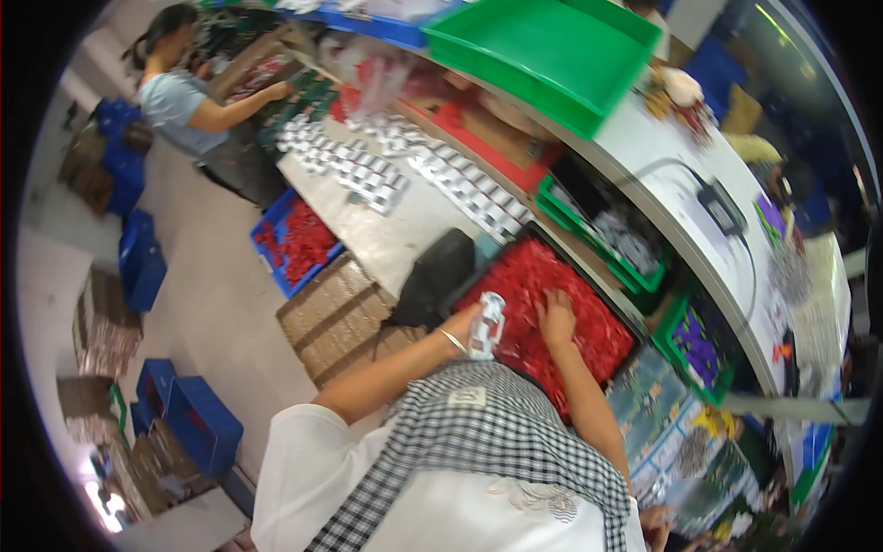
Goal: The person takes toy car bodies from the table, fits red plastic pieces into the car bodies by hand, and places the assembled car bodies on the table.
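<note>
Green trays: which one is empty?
The big green tray at the top of the bench, tilted toward the camera with a bare floor. The smaller green bin holds silvery parts; the green bin right of the red parts holds purple pieces.

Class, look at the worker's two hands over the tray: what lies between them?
In the head view, between the left hand holding a white packet and the right hand lie only small red pieces filling the tray.
</note>
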A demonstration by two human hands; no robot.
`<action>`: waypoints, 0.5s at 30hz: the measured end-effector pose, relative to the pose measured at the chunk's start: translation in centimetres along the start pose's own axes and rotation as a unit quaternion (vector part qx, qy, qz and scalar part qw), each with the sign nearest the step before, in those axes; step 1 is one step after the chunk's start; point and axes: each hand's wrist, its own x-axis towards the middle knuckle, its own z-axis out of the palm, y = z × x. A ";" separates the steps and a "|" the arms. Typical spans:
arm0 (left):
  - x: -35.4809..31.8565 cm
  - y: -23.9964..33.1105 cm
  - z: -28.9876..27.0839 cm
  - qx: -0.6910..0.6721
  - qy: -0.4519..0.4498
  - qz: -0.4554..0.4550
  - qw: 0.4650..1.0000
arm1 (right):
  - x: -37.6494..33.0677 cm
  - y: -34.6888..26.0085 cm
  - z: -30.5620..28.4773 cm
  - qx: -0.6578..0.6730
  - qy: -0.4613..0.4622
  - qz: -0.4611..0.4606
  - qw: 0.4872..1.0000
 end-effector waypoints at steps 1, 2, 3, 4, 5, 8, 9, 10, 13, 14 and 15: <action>-0.8 0.0 0.3 0.014 0.012 0.000 1.000 | 0.3 0.6 0.5 -0.016 -0.026 -0.014 0.999; -1.2 -0.2 0.5 0.002 0.013 0.001 1.000 | 0.6 0.3 0.5 -0.034 -0.054 -0.028 0.998; -1.9 -0.2 0.3 -0.033 0.001 -0.004 0.999 | 0.8 -0.1 0.8 -0.029 -0.054 -0.042 0.997; -2.3 -0.1 0.2 -0.040 0.006 0.007 0.999 | 0.8 -0.6 0.1 -0.005 -0.056 -0.026 0.998; -2.6 -0.2 0.1 -0.052 0.009 0.020 0.998 | 0.6 -1.2 -0.8 0.017 -0.059 -0.009 0.998; -4.3 0.7 2.2 -0.075 0.029 0.035 0.996 | -0.4 -2.0 -2.7 0.085 0.009 -0.017 0.996; -4.8 1.0 3.0 -0.051 0.037 0.041 0.997 | -0.8 -1.4 -2.7 0.085 0.062 -0.062 0.993; -4.9 1.1 3.4 -0.028 0.044 0.044 0.998 | -1.2 -1.4 -3.0 0.085 0.060 -0.061 0.993; -3.5 0.6 3.6 0.007 0.077 0.033 0.996 | -2.6 -0.7 -4.2 0.117 0.062 -0.030 0.991; -3.3 0.6 4.1 0.025 0.084 0.025 0.996 | -3.1 -0.5 -4.5 0.114 0.062 -0.023 0.991; -2.7 0.4 3.9 0.086 0.058 0.044 0.994 | -3.5 -0.2 -4.7 0.116 0.067 -0.018 0.991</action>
